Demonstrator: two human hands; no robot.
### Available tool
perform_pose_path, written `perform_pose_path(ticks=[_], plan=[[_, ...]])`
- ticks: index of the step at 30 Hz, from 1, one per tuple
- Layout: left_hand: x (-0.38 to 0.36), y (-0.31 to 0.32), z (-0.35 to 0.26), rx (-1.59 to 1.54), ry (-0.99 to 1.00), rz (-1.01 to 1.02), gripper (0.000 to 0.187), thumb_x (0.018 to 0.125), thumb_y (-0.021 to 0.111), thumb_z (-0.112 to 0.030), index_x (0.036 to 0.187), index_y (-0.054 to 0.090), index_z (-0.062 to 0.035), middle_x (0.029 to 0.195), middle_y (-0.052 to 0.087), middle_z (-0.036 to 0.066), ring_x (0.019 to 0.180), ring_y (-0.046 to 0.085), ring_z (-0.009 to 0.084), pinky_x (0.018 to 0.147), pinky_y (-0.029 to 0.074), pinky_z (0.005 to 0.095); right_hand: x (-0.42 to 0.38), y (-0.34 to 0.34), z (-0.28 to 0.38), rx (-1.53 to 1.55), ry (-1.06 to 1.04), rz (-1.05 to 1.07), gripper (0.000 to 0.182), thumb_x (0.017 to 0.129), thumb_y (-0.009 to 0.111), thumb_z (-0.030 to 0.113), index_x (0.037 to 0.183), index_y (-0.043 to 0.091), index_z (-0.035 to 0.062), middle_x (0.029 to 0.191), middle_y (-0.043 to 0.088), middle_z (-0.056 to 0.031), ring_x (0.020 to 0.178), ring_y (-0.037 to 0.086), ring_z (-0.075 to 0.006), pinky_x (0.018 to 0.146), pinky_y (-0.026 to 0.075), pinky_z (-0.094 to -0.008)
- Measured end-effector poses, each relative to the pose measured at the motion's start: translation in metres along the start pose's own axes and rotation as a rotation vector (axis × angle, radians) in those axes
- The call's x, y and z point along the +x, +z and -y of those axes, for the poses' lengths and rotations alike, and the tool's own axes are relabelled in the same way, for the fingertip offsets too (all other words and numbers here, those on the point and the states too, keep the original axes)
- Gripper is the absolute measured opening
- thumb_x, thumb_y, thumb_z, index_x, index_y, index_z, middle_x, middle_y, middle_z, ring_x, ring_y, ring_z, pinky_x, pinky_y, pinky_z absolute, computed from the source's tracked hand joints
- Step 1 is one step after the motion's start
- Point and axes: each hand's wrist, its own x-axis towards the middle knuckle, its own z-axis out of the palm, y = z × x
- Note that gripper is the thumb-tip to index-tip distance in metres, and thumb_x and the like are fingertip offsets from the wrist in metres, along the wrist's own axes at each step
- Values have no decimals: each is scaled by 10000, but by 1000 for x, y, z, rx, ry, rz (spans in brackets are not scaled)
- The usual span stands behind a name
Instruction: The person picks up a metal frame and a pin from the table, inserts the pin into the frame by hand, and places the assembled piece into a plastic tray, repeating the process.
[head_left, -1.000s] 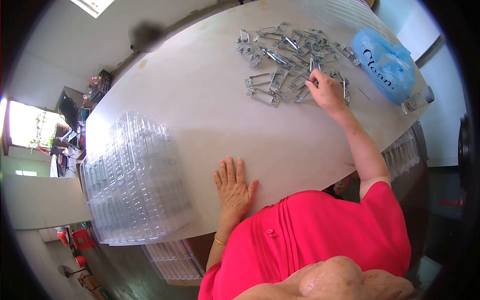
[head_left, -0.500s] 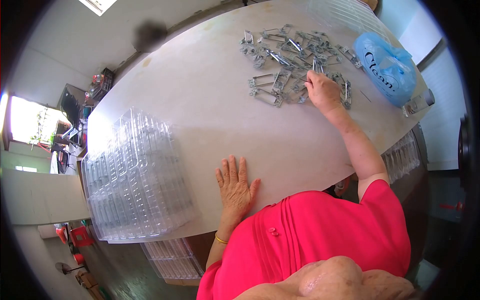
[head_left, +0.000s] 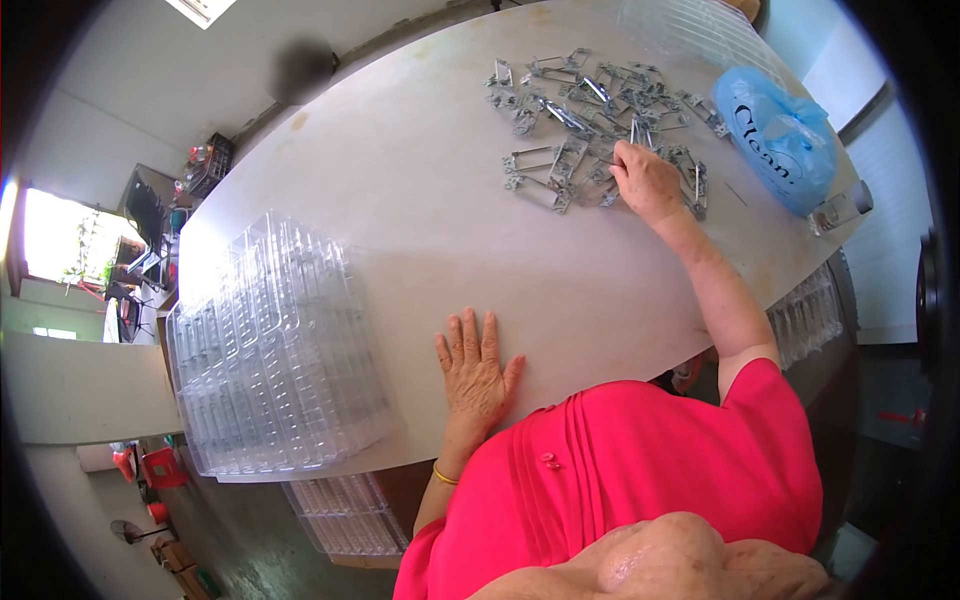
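My left hand [head_left: 475, 380] lies flat on the pale table [head_left: 400, 240] near its front edge, fingers spread, holding nothing. Farther off, my right hand [head_left: 650, 185] reaches to the near right side of a loose pile of grey metal frames [head_left: 567, 115] with thin shiny rods. Its fingers are curled together in a pinch among the parts. What sits between the fingertips is hidden. Several frames, such as one metal frame [head_left: 540, 190], lie at the near left part of the pile.
Stacked clear plastic trays [head_left: 270, 370] stand at the left table edge. A blue plastic bag [head_left: 770, 140] sits right of the pile, beside a clear cup [head_left: 840, 208]. A thin rod [head_left: 736, 193] lies before the bag. More clear trays [head_left: 700, 30] are at the far right.
The whole view has shifted slightly. My right hand stays pinched at the pile, and my left hand still rests flat on the table.
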Motion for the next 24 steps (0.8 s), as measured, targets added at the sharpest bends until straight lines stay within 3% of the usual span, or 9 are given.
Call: perform_pose_path(ticks=[2, 7, 11, 16, 24], plan=[[0, -1, 0, -7, -6, 10, 777, 1001, 512, -552, 1590, 323, -82, 1661, 218, 215, 1549, 149, 400, 1233, 70, 592, 1, 1, 2, 4, 11, 28, 161, 929, 690, 201, 954, 560, 111, 909, 658, -66, 805, 696, -303, 688, 559, -430], [1, -6, -3, -51, -12, 0, 748, 1002, 529, -517, 1575, 349, -70, 1638, 268, 234, 1531, 193, 423, 1227, 94, 600, 0, -14, 17, 260, -106, -156, 195, 912, 720, 176, 920, 545, 90, 847, 656, -73, 748, 673, -309, 643, 528, -427], [1, -11, -6, -66, -10, -13, 737, 999, 548, -489, 1563, 361, -52, 1620, 296, 247, 1515, 220, 444, 1221, 113, 606, -22, -34, 39, 522, -67, 7, 196, 884, 749, 121, 921, 559, 88, 867, 655, -74, 735, 663, -309, 614, 520, -401], [4, -14, -10, -95, 1, -72, 674, 970, 623, -369, 1504, 423, -9, 1575, 351, 271, 1481, 280, 459, 1211, 161, 596, -78, -33, 68, 525, -490, -180, 190, 842, 759, 23, 905, 584, 62, 971, 681, -94, 755, 684, -302, 645, 550, -378], [8, -12, -20, -326, 90, -198, 482, 950, 676, -200, 1365, 549, 10, 1438, 519, 224, 1388, 441, 416, 1174, 293, 559, -149, -35, 81, 684, -502, 48, 178, 821, 745, -32, 923, 614, 32, 1116, 694, -133, 796, 708, -306, 653, 576, -363]])
